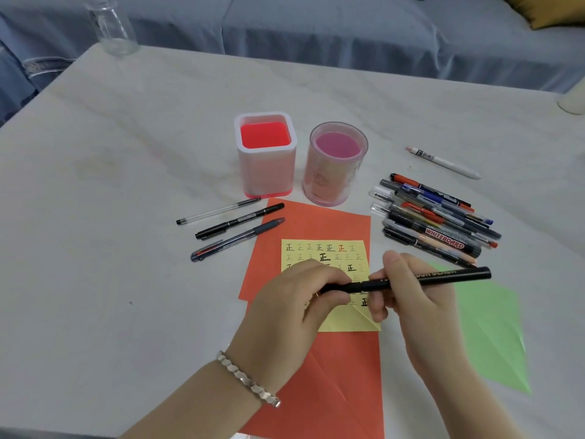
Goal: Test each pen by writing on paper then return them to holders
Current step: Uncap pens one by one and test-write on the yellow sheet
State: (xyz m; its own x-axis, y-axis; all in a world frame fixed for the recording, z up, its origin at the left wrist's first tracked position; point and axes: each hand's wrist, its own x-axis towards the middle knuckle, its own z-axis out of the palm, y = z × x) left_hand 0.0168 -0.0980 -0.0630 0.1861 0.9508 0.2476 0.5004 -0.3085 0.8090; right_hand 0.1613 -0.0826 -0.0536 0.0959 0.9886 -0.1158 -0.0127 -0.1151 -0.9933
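Note:
A black pen [456,276] lies level between both hands above a yellow note [329,258] covered with written marks. My left hand [294,299] grips its left end, and my right hand [411,296] holds the barrel near the middle. The note sits on an orange sheet [316,223]. Behind it stand a square white-and-red holder [266,156] and a round pink holder [334,164], both without pens. Three pens [234,224] lie left of the sheet. A pile of several pens [437,217] lies to the right.
A lone white pen [443,161] lies at the far right of the pile. A green sheet [493,327] lies under my right wrist. A clear glass bottle [110,26] stands at the table's far left corner, and a white object [573,99] at the right edge.

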